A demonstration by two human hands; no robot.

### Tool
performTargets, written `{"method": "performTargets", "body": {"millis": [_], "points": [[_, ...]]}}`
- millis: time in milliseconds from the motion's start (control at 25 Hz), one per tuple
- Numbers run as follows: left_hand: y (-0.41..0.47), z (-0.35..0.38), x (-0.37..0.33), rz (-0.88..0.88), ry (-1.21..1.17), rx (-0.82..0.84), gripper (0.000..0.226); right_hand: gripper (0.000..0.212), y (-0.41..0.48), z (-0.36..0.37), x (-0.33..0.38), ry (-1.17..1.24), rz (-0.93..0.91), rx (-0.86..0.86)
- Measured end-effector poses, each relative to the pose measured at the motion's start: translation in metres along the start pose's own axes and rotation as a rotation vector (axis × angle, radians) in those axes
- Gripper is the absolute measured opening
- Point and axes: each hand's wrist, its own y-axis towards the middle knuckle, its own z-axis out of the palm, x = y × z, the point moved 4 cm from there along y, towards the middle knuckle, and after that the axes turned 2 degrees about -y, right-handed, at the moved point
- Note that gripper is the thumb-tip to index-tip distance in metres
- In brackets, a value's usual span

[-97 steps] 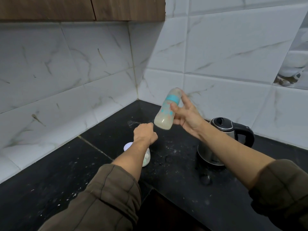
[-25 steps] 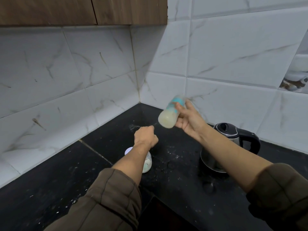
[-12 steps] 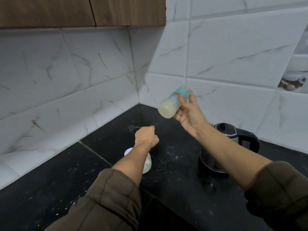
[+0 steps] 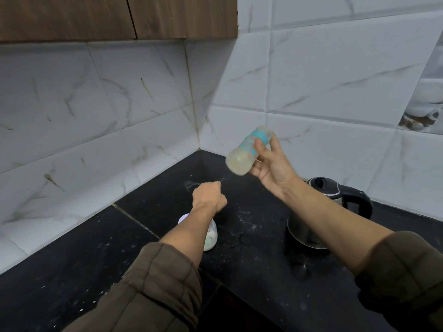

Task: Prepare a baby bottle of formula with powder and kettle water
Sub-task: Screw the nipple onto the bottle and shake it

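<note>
My right hand [image 4: 273,167] holds a baby bottle [image 4: 244,153] tilted in the air, its base toward me and its teal-printed body slanting up to the right; milky liquid fills it and it is motion-blurred. My left hand [image 4: 208,196] is a closed fist hovering above the black counter, with nothing seen in it. Under my left forearm stands a small clear jar of powder [image 4: 211,237] with a white lid [image 4: 183,219]. A steel kettle [image 4: 318,212] with a black lid and handle stands on the counter to the right, behind my right forearm.
The black stone counter [image 4: 72,259] is speckled with spilled white powder. White marble-look tiled walls [image 4: 119,104] meet in a corner behind the hands. A wooden cabinet [image 4: 119,17] hangs above the left wall.
The bottle swings up and down in my right hand, with its tilt changing between frames. My left fist and the jar and kettle stay where they were.
</note>
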Motion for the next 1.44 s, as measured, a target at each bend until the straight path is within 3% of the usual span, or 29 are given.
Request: {"method": "performTargets", "body": {"millis": [160, 320, 400, 560, 600, 800, 880, 960, 1040, 1200, 1280, 1400, 1440], "points": [[-0.002, 0.001, -0.003, -0.018, -0.025, 0.020, 0.019, 0.078, -0.010, 0.004, -0.014, -0.208, 0.124, 0.254], [0.004, 0.003, -0.001, 0.000, -0.011, 0.002, 0.038, 0.088, 0.001, -0.002, -0.001, -0.024, 0.011, -0.040], [0.005, 0.004, 0.000, -0.003, -0.005, 0.001, 0.038, 0.089, 0.004, -0.005, 0.001, -0.004, 0.003, -0.070], [0.005, 0.005, -0.002, -0.016, -0.033, 0.017, 0.021, 0.078, -0.009, 0.004, -0.007, -0.253, 0.120, 0.211], [0.005, 0.004, -0.002, -0.016, -0.041, 0.010, 0.020, 0.078, -0.009, 0.001, -0.008, -0.250, 0.122, 0.204], [0.011, 0.008, 0.000, 0.004, -0.010, -0.016, 0.037, 0.066, 0.006, -0.025, -0.015, -0.041, 0.113, -0.268], [0.012, 0.012, 0.001, 0.004, -0.003, -0.009, 0.034, 0.055, 0.001, -0.025, -0.023, -0.138, 0.246, -0.249], [0.011, 0.016, 0.000, 0.009, 0.009, 0.014, 0.026, 0.045, -0.010, -0.018, -0.030, -0.323, 0.366, -0.088], [0.011, 0.018, 0.002, 0.012, 0.020, 0.025, 0.025, 0.040, -0.014, -0.018, -0.033, -0.383, 0.365, -0.010], [0.013, 0.021, 0.010, -0.006, 0.012, 0.012, 0.038, 0.052, -0.005, -0.034, -0.033, -0.196, 0.347, -0.296], [0.014, 0.021, 0.011, -0.002, 0.012, 0.008, 0.037, 0.049, -0.009, -0.031, -0.035, -0.226, 0.401, -0.224], [0.017, 0.023, 0.011, 0.004, 0.021, 0.001, 0.032, 0.042, -0.018, -0.019, -0.034, -0.399, 0.402, 0.056], [0.017, 0.023, 0.012, 0.005, 0.021, -0.004, 0.032, 0.042, -0.016, -0.019, -0.033, -0.389, 0.377, 0.055]]}}
